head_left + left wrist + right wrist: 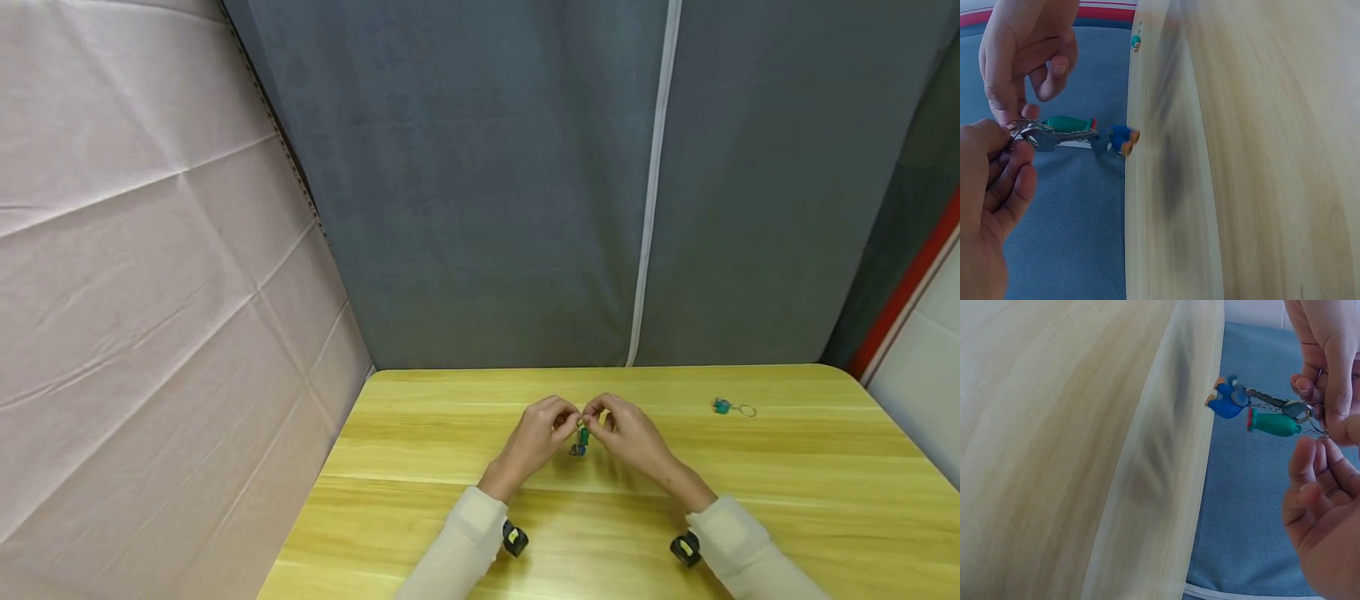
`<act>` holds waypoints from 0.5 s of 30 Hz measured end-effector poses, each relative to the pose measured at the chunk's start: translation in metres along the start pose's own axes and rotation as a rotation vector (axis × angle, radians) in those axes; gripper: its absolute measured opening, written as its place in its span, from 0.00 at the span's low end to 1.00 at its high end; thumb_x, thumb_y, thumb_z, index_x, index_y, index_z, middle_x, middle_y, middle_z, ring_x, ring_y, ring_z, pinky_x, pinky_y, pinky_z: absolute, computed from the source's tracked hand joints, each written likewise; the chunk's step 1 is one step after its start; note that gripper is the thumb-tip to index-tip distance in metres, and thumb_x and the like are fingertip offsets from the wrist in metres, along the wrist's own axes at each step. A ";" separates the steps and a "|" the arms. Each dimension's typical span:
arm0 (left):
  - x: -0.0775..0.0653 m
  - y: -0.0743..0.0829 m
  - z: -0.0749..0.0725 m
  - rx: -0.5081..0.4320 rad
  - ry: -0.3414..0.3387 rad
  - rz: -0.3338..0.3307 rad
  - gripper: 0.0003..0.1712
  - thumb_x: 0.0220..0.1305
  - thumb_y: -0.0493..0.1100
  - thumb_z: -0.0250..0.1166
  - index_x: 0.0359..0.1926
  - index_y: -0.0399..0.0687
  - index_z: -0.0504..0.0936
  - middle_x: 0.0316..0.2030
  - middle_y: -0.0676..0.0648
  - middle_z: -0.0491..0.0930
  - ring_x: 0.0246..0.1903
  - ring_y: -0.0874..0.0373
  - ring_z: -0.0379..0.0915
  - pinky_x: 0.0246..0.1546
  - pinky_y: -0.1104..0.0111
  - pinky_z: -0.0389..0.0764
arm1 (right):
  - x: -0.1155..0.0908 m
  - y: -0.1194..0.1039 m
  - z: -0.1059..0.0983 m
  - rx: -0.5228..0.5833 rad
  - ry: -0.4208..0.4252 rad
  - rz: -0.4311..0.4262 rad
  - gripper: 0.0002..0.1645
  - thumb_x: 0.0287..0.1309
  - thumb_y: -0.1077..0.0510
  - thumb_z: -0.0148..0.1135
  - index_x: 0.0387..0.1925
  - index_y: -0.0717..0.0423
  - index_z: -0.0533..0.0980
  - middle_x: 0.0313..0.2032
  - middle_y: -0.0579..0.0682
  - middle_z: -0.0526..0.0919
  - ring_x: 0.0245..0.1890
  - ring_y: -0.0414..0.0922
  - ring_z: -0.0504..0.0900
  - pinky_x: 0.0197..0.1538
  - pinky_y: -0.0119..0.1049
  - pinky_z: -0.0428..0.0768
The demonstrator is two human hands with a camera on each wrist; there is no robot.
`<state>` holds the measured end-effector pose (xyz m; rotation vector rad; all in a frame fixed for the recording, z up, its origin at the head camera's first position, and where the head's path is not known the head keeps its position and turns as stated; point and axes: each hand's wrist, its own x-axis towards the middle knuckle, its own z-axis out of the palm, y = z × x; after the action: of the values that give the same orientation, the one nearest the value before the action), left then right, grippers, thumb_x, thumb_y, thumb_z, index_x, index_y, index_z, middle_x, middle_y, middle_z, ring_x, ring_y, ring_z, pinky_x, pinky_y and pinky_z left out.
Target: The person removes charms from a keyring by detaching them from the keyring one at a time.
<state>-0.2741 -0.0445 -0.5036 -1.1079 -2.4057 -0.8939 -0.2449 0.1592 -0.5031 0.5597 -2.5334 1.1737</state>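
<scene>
My left hand [534,437] and right hand [628,435] meet over the table, thumb and fingertips pinching a key ring [1317,425] between them. From the ring hang a silver key [1266,398], a green vase-shaped charm [1274,424] with a red rim, and a blue charm [1227,403] with orange feet. In the left wrist view the green charm [1069,124] and the blue one [1121,139] hang off the pinched ring. Fingertips hide part of the ring and the chain ends.
Farther right on the wooden table [810,467] lies another keychain, a teal charm [722,406] with its metal ring [747,411]. A grey-blue curtain [495,208] stands behind the table, and a pale cloth wall [165,333] runs along the left.
</scene>
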 end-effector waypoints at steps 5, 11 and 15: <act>0.000 -0.001 0.000 0.013 0.025 0.015 0.07 0.78 0.38 0.64 0.44 0.43 0.88 0.39 0.48 0.87 0.35 0.63 0.81 0.37 0.86 0.77 | -0.002 0.001 0.000 0.000 -0.017 0.032 0.04 0.70 0.59 0.70 0.37 0.52 0.81 0.31 0.43 0.83 0.21 0.30 0.70 0.26 0.29 0.73; 0.000 -0.003 0.001 0.022 0.045 0.023 0.06 0.78 0.38 0.65 0.44 0.43 0.88 0.38 0.48 0.87 0.34 0.63 0.81 0.37 0.86 0.78 | -0.003 0.000 0.001 0.004 -0.037 0.035 0.05 0.67 0.60 0.72 0.35 0.50 0.82 0.30 0.41 0.84 0.20 0.30 0.70 0.26 0.29 0.73; 0.000 -0.003 0.001 0.022 0.055 0.031 0.06 0.78 0.39 0.65 0.44 0.43 0.87 0.38 0.49 0.86 0.34 0.64 0.81 0.37 0.86 0.78 | -0.002 0.000 0.002 0.007 -0.031 0.044 0.05 0.68 0.60 0.72 0.36 0.51 0.82 0.31 0.43 0.84 0.20 0.31 0.70 0.26 0.29 0.73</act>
<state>-0.2762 -0.0450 -0.5060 -1.0951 -2.3421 -0.8751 -0.2431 0.1586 -0.5052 0.5306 -2.5810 1.1978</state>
